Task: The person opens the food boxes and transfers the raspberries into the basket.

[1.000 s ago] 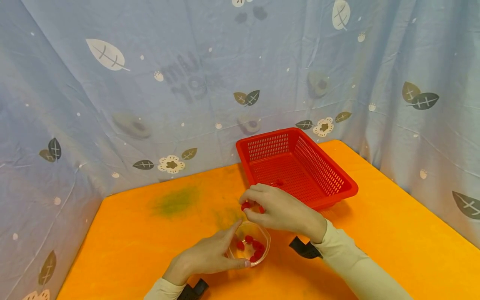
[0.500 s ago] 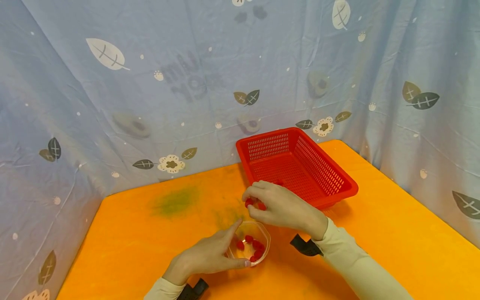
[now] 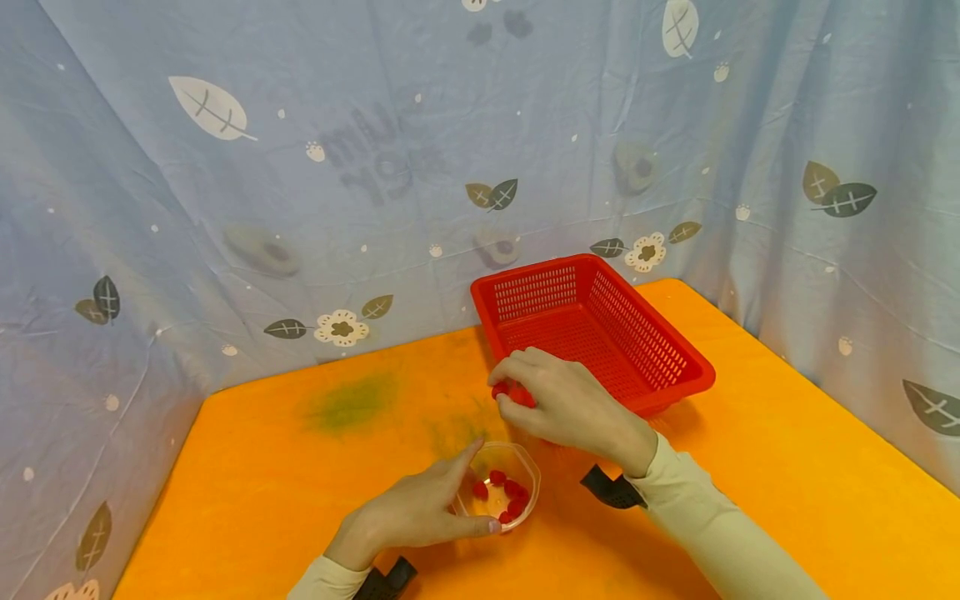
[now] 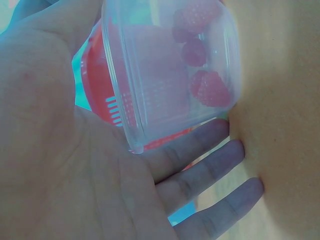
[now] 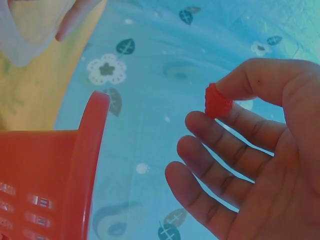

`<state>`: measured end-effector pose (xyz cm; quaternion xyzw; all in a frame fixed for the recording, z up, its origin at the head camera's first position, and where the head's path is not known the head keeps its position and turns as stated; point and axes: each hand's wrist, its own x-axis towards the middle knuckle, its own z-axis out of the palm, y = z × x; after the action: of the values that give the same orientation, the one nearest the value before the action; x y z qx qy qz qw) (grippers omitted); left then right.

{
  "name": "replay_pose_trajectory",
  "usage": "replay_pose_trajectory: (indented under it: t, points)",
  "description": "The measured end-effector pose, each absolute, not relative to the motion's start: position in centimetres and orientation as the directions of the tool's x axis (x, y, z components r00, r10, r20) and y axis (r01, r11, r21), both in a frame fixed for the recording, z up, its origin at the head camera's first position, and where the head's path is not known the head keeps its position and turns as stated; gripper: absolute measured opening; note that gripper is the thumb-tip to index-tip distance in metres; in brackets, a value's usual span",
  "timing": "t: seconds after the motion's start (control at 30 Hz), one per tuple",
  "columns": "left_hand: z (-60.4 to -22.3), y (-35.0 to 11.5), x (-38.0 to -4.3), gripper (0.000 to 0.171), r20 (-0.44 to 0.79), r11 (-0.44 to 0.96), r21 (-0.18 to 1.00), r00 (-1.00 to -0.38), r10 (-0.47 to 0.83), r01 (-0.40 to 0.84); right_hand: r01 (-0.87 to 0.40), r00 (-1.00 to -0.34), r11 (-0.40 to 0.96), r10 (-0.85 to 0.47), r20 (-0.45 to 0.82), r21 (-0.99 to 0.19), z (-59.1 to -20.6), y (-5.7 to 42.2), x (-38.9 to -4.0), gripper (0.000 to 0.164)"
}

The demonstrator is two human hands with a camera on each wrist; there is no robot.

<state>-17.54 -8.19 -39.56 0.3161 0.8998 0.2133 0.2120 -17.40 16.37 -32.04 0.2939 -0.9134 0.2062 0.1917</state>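
A red raspberry [image 5: 218, 101] is pinched between the thumb and index finger of my right hand [image 3: 573, 408], its other fingers spread loosely. In the head view this hand is raised in front of the near left corner of the red plastic basket [image 3: 681, 367]. My left hand [image 3: 420, 507] holds a clear plastic container [image 3: 531, 463] at its left side, thumb and index finger around it. Several raspberries [image 3: 516, 490] lie on the container's bottom. The left wrist view shows the other left fingers [image 4: 210, 172] extended beneath the container, fingertips against the table.
The basket stands at the back right of the orange tabletop [image 3: 285, 483], against the blue patterned curtain [image 3: 420, 208]. Part of its inside is hidden by my right hand. A green stain [image 3: 352, 404] marks the cloth left of the basket.
My right hand has risen slightly, away from the container and closer to the basket, still with the raspberry. The left hand and the container have kept their place.
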Motion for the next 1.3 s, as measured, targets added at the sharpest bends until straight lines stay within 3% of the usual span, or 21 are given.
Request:
replay_pose_trajectory:
  t: [0.67,1.3]
  points:
    - [-39.5,-8.1,-17.5,0.107,-0.246,0.711,0.515,-0.711,0.658,0.480,-0.618,-0.736,0.763,-0.479,0.478,-0.187,-32.0,16.7,-17.5,0.014]
    - [-39.5,-8.2,-17.5,0.105,-0.255,0.704,0.538,-0.707,0.660,0.463,-0.545,-0.798,0.826,-0.459,0.391,-0.143,-32.7,17.5,-18.7,0.013]
